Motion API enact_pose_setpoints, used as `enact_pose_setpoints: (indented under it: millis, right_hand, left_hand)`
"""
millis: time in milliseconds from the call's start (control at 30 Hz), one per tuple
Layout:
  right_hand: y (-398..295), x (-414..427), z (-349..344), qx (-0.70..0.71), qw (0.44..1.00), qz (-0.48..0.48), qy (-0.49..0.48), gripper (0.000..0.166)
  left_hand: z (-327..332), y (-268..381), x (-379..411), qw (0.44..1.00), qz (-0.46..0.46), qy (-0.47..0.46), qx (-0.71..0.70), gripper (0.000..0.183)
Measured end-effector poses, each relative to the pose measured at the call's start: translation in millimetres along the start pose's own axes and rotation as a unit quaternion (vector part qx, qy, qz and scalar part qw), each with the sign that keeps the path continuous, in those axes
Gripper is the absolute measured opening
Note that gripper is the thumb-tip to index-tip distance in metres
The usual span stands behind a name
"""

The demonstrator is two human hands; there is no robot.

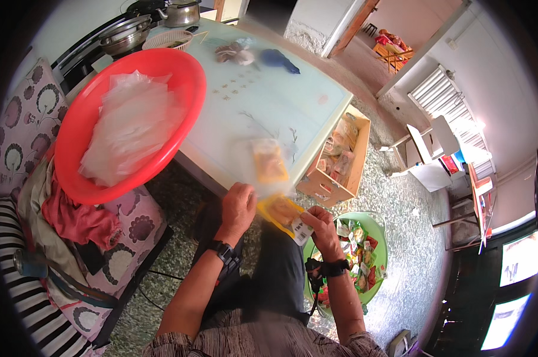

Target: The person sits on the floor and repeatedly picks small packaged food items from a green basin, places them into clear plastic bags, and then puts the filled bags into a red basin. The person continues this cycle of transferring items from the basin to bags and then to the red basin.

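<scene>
A yellow-edged food packet [281,210] with printed writing and a barcode is pinched at its lower right corner by my right hand [321,225]. Its upper end meets the table's near corner. Beyond it, a second yellow packet [270,163] lies on the table, apparently in or under clear plastic, slightly blurred. My left hand [239,207] is curled beside the table edge, left of the held packet. Its fingertips are turned away, so whether it grips any film is hidden. Both wrists wear dark bands.
A red basin [196,111] holding clear plastic bags [128,127] stands at left. A cardboard box [329,192] of packed bags sits right of the glass-topped table [233,116]. Below it, a green tub [383,236] contains small colourful packets. A patterned sofa [139,223] is at lower left.
</scene>
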State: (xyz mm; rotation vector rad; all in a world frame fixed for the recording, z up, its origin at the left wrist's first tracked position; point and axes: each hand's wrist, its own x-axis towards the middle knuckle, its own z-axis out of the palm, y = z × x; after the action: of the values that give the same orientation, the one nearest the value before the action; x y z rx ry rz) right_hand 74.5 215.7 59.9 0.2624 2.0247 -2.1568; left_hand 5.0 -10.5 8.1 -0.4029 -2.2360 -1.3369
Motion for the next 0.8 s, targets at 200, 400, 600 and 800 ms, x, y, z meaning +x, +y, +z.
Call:
enact_pose_setpoints:
  millis: [200, 400, 600, 800]
  right_hand:
    - [20.9, 25.5, 28.9, 0.086, 0.992, -0.070, 0.064, 0.014]
    - [37.5, 46.6, 68.8, 0.176, 0.982, -0.057, 0.048, 0.023]
    - [22.5, 26.1, 72.3, 0.033, 0.998, 0.009, 0.055, 0.022]
    - [31.9, 39.2, 72.0, 0.057, 0.994, 0.039, 0.083, 0.021]
  left_hand:
    - [-2.2, -2.1, 0.5, 1.000, 0.020, 0.005, -0.001, 0.021]
    - [-1.7, -0.7, 0.3, 1.000, 0.001, -0.011, -0.018, 0.023]
    - [-2.7, -1.7, -2.2, 0.999, -0.030, -0.026, -0.026, 0.023]
    - [-0.3, -2.2, -1.7, 0.998, -0.041, -0.031, -0.035, 0.020]
